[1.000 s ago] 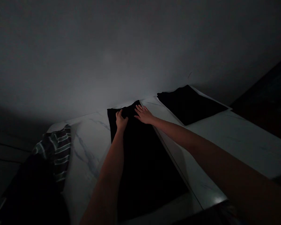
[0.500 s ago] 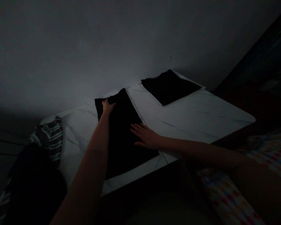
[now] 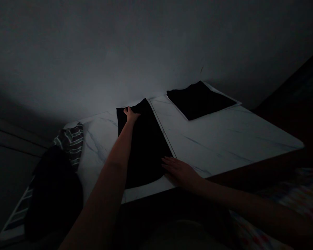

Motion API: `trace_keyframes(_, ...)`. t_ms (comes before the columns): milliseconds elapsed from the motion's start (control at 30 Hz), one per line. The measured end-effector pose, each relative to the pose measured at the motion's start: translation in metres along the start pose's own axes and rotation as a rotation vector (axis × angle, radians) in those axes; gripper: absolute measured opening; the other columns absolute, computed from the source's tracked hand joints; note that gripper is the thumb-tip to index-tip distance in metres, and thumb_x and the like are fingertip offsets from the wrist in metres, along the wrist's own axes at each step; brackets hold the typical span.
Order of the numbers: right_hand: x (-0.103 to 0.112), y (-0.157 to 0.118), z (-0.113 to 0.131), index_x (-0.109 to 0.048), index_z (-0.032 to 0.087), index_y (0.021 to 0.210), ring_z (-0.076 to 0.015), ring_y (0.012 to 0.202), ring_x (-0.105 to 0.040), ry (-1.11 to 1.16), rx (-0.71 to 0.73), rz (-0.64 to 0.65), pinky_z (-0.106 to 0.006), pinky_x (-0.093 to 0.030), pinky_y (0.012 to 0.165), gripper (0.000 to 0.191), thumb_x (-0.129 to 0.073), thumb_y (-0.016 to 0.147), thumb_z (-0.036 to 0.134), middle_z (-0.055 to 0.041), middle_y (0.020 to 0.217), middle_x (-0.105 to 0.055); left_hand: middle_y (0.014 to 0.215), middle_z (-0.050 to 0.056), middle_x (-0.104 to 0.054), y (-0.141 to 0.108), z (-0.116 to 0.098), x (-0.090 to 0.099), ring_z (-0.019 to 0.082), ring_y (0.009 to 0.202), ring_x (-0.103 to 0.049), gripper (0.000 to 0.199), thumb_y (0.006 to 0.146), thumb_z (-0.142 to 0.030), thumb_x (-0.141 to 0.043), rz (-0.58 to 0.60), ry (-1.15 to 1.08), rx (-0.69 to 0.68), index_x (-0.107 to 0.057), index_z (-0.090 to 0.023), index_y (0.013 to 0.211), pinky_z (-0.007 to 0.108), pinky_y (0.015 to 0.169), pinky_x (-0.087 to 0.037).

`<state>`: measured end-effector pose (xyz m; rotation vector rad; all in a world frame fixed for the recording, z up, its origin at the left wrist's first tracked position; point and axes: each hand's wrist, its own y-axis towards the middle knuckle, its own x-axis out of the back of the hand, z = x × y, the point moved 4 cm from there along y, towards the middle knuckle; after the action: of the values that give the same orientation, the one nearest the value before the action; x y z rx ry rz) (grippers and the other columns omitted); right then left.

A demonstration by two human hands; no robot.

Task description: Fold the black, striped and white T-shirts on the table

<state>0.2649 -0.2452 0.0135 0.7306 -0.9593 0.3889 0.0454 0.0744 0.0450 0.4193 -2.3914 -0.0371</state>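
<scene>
A dark cloth (image 3: 148,146) lies flat and spread on a white marbled table (image 3: 211,142). My left hand (image 3: 131,114) rests on the cloth near its far edge, thumb and fingers apart. At the near right corner of the cloth is my right hand (image 3: 181,172), its fingertips on the fabric and its fingers stretched out. The picture is very dark, so folds in the cloth cannot be made out.
Another dark folded cloth (image 3: 200,100) lies on a white sheet at the back right, close to the grey wall (image 3: 135,48). Striped fabric (image 3: 74,140) and a dark garment (image 3: 56,194) hang over the table's left end.
My right hand has slid toward the near right corner of the cloth. My left hand stays near the far edge. The near edge of the cloth looks more curved, and the view has shifted.
</scene>
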Motion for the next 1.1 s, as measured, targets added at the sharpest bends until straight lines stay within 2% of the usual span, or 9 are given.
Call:
trace_keyframes(100, 0.005, -0.002, 0.001, -0.07, 0.014, 0.118, -0.0254, 0.122, -0.062, -0.032, 0.05, -0.016, -0.042, -0.052, 0.102, 0.029, -0.053, 0.095, 0.018, -0.0151, 0.128, -0.067, 0.148, 0.015, -0.028, 0.0, 0.004, 0.008, 0.027, 0.131, -0.05, 0.074, 0.063, -0.008, -0.081, 0.057, 0.165, -0.001, -0.051, -0.014, 0.13, 0.03, 0.112, -0.04)
trace_keyframes(200, 0.017, 0.008, 0.0, -0.074, 0.017, 0.106, -0.0235, 0.111, -0.067, -0.023, 0.035, 0.058, -0.037, -0.055, 0.094, 0.025, -0.053, 0.096, 0.023, -0.0114, 0.119, -0.072, 0.146, 0.012, -0.031, -0.003, 0.009, 0.015, 0.031, 0.126, -0.055, 0.067, 0.06, -0.01, -0.082, 0.068, 0.237, -0.017, -0.058, -0.018, 0.122, 0.039, 0.11, -0.044)
trace_keyframes(333, 0.028, 0.052, -0.019, -0.074, 0.022, 0.094, -0.0193, 0.082, -0.072, 0.02, -0.077, 0.208, -0.031, -0.056, 0.073, 0.033, -0.045, 0.1, 0.035, -0.0053, 0.091, -0.076, 0.15, 0.013, -0.032, -0.004, 0.003, 0.02, 0.035, 0.131, -0.047, 0.051, 0.073, -0.017, -0.076, -0.002, 0.354, -0.149, -0.061, -0.022, 0.121, 0.048, 0.107, -0.045)
trace_keyframes(400, 0.025, 0.088, -0.042, -0.073, 0.023, 0.104, -0.0202, 0.089, -0.072, 0.007, -0.131, 0.172, -0.033, -0.056, 0.077, 0.035, -0.04, 0.102, 0.035, -0.0056, 0.102, -0.075, 0.151, 0.013, -0.038, -0.005, -0.001, 0.016, 0.034, 0.133, -0.046, 0.043, 0.081, -0.024, -0.069, -0.002, 0.436, -0.248, -0.061, -0.022, 0.124, 0.048, 0.108, -0.043)
trace_keyframes(467, 0.014, 0.131, -0.073, -0.067, 0.021, 0.121, -0.0231, 0.108, -0.068, -0.034, -0.175, 0.113, -0.037, -0.054, 0.09, 0.038, -0.037, 0.101, 0.033, -0.0095, 0.123, -0.069, 0.149, 0.014, -0.044, -0.008, 0.001, 0.009, 0.032, 0.136, -0.044, 0.043, 0.088, -0.03, -0.062, 0.05, 0.502, -0.318, -0.06, -0.019, 0.129, 0.046, 0.112, -0.038)
trace_keyframes(567, -0.013, 0.199, -0.122, -0.054, 0.013, 0.139, -0.0274, 0.133, -0.051, -0.114, -0.205, 0.079, -0.045, -0.043, 0.108, 0.047, -0.034, 0.101, 0.031, -0.0175, 0.145, -0.053, 0.151, 0.017, -0.046, -0.015, 0.014, -0.004, 0.032, 0.142, -0.039, 0.053, 0.092, -0.038, -0.055, 0.11, 0.606, -0.359, -0.053, -0.013, 0.139, 0.046, 0.119, -0.028)
trace_keyframes(767, -0.043, 0.313, -0.188, -0.04, 0.005, 0.149, -0.0302, 0.146, -0.03, -0.255, -0.302, 0.13, -0.049, -0.026, 0.118, 0.06, -0.03, 0.102, 0.04, -0.022, 0.158, -0.03, 0.154, 0.023, -0.037, -0.022, 0.029, -0.013, 0.035, 0.146, -0.032, 0.073, 0.093, -0.051, -0.047, 0.085, 0.699, -0.361, -0.042, -0.003, 0.147, 0.049, 0.121, -0.023)
trace_keyframes(900, -0.06, 0.344, -0.213, -0.035, 0.006, 0.152, -0.0303, 0.149, -0.022, -0.316, -0.414, 0.194, -0.049, -0.021, 0.119, 0.069, -0.028, 0.102, 0.052, -0.0221, 0.16, -0.023, 0.154, 0.024, -0.037, -0.019, 0.032, -0.013, 0.038, 0.146, -0.03, 0.08, 0.091, -0.058, -0.045, 0.1, 0.662, -0.373, -0.041, -0.003, 0.148, 0.052, 0.122, -0.023)
trace_keyframes(1100, -0.075, 0.346, -0.23, -0.032, 0.019, 0.155, -0.0294, 0.149, -0.021, -0.354, -0.494, 0.119, -0.049, -0.019, 0.119, 0.071, -0.03, 0.099, 0.062, -0.0177, 0.162, -0.021, 0.156, 0.016, -0.038, -0.02, 0.036, -0.014, 0.043, 0.147, -0.025, 0.073, 0.09, -0.062, -0.046, 0.128, 0.609, -0.371, -0.044, -0.022, 0.15, 0.057, 0.121, -0.022)
